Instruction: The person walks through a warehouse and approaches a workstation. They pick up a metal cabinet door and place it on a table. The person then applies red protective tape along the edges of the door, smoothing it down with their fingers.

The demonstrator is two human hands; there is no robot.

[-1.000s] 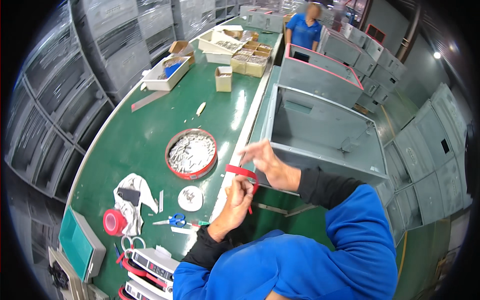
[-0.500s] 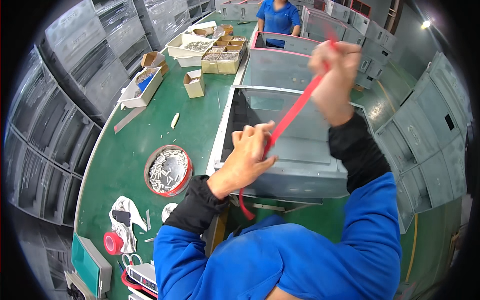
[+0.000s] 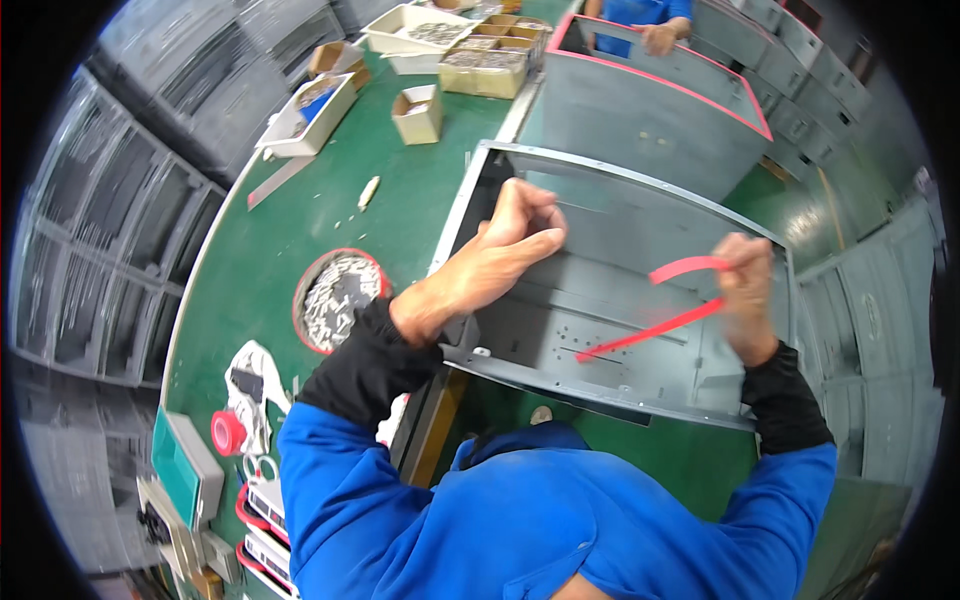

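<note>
A strip of red tape [image 3: 655, 330] hangs from my right hand [image 3: 748, 290], which is closed on it over the right side of an open grey metal box [image 3: 640, 165]. One end of the strip curls out to the left; the longer end slants down over the box interior. Above the box's left side is my left hand [image 3: 500, 245], its fingers curled in and the thumb beside them. Whether anything small is between those fingers is hidden. Inside the box, a panel shows small holes and a slot.
Left of the box, the green table [image 3: 300, 230] bears a round red-rimmed tray [image 3: 378, 280] of small pale parts, a red tape roll [image 3: 228, 433], scissors [image 3: 260, 468] and parts boxes [image 3: 485, 75]. Beyond, a person's hand [image 3: 659, 40] is at another box with red edging [image 3: 650, 70].
My right hand has come down and right with the red tape. The strip has left my left hand, which is slightly higher. The view has shifted, showing more of the box interior.
</note>
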